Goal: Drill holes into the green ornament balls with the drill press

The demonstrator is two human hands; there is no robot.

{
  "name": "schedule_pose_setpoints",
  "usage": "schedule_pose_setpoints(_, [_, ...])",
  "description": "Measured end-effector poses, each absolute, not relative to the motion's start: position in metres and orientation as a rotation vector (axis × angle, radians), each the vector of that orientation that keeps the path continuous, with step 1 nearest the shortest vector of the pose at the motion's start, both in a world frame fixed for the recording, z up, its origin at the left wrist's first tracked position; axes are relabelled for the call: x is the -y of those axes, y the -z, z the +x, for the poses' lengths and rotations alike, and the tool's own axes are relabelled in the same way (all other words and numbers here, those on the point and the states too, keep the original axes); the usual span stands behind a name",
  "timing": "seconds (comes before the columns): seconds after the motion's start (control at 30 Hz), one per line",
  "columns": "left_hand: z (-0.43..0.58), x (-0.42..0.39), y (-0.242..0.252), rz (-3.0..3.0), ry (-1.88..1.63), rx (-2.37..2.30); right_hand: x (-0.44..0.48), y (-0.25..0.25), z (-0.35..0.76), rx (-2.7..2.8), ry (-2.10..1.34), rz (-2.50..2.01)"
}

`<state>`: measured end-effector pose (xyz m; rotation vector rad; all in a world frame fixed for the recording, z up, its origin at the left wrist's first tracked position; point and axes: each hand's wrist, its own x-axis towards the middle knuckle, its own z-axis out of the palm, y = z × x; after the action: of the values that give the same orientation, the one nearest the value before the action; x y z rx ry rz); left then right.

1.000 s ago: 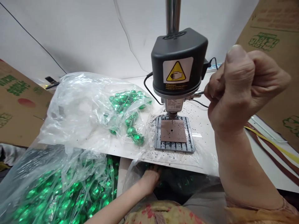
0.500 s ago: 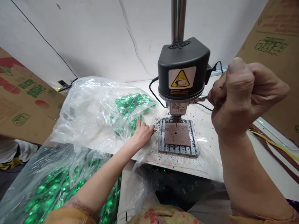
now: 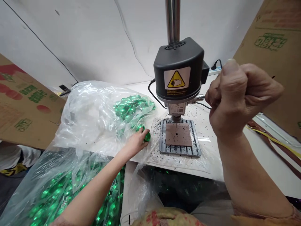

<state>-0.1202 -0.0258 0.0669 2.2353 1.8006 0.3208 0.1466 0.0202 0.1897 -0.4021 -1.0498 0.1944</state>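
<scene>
My left hand (image 3: 135, 142) pinches shiny green balls (image 3: 147, 137) at the near edge of the plastic bag; one shows by the fingertips, another green part behind the fingers. More green balls (image 3: 131, 108) lie under the clear bag (image 3: 87, 110). Raised at the right, my right hand (image 3: 235, 100) is closed in a fist around the handle (image 3: 199, 98) of a small black drill press (image 3: 180, 67); most of the handle is hidden. Below the drill's thin bit, a brown square board (image 3: 182, 138) with a dark hole rests on the slotted metal base (image 3: 196, 152).
Dark shavings are scattered about the base on the white table (image 3: 209, 125). Cardboard boxes (image 3: 25, 103) stand at left and right. A large bag of green balls (image 3: 56, 185) sits below the table's left edge. Brown and yellow straps (image 3: 270, 138) lie at the right.
My left hand has gone from pointing with spread fingers beside the bag to pinching green balls. My right hand stays at the drill handle. The view has shifted slightly.
</scene>
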Motion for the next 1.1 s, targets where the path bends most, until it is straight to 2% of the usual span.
schedule_pose_setpoints(0.1, [-0.104,0.022,-0.074,1.843,-0.888,-1.554,-0.023,-0.188,0.148,1.069,-0.186,-0.375])
schedule_pose_setpoints(0.2, [-0.083,0.018,-0.073,1.405,-1.134,-1.34,-0.024,-0.188,0.149,1.073,-0.18,-0.392])
schedule_pose_setpoints(0.4, [-0.053,0.005,-0.045,1.247,-1.235,-1.251,-0.021,-0.19,0.149,1.093,-0.171,-0.424])
schedule_pose_setpoints(0.6, [-0.041,-0.004,-0.026,1.35,-1.183,-1.182,-0.015,-0.193,0.147,1.099,-0.182,-0.492])
schedule_pose_setpoints(1.1, [-0.02,-0.006,-0.012,1.661,-1.131,-1.298,-0.017,-0.196,0.147,1.107,-0.126,-0.427])
